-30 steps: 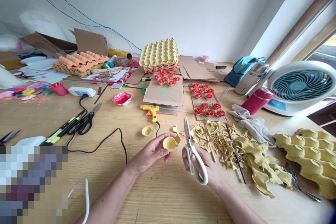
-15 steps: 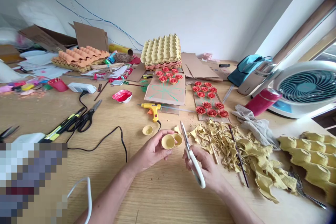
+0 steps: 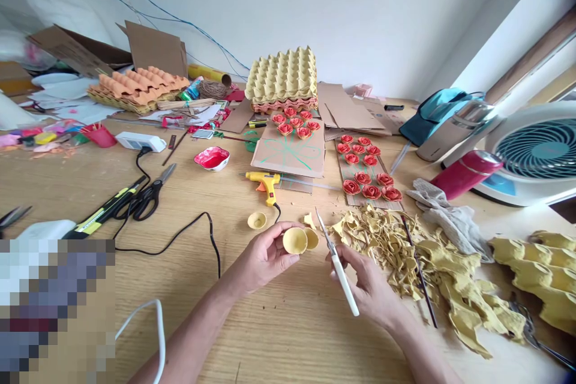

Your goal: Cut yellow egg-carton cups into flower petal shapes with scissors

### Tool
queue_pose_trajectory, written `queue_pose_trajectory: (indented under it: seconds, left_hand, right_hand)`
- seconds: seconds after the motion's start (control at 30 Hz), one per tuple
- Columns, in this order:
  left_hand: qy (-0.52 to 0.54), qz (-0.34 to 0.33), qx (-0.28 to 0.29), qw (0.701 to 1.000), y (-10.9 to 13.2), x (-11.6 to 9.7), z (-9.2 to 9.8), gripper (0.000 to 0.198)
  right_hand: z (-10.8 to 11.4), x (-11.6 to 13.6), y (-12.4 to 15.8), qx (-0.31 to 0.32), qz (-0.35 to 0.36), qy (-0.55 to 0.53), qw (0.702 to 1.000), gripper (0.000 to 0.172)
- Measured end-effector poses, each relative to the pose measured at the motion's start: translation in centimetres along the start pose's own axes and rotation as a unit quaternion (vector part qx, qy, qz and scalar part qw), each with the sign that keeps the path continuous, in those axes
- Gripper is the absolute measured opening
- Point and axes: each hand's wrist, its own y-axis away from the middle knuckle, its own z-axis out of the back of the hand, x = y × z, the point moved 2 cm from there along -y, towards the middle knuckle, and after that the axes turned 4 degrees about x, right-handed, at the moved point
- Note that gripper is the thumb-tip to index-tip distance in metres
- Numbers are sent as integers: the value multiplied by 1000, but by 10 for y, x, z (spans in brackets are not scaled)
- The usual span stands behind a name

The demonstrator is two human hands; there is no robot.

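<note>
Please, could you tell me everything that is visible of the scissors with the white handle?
The white-handled scissors are held by the handle in the right hand. The slim, pointed blades look like grey metal; the smooth handle looks like plastic. They appear nearly edge-on, so I cannot tell whether the blades are open. They slant, tips up and leftward in the picture, with a visible gap between them and the yellow cups to their left.

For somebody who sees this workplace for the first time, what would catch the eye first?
Probably the red flowers, set in groups on two cardboard pieces in the middle of the table. Next, in the front centre, the left hand holding a small yellow cup and the right hand holding white-handled scissors. A heap of yellow scraps, at the right, also stands out.
</note>
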Motion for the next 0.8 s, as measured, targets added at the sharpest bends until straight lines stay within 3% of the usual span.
queue_pose_trajectory:
  seconds: [0.2,0.8]
  left_hand:
    - [-16,3,2,1000,0,1,-3,38]
    - [-51,-2,37,998,3,6,-11,32]
  right_hand:
    - [2,2,1,-12,47,145,988,16]
    - [0,10,3,-13,66,221,973,23]
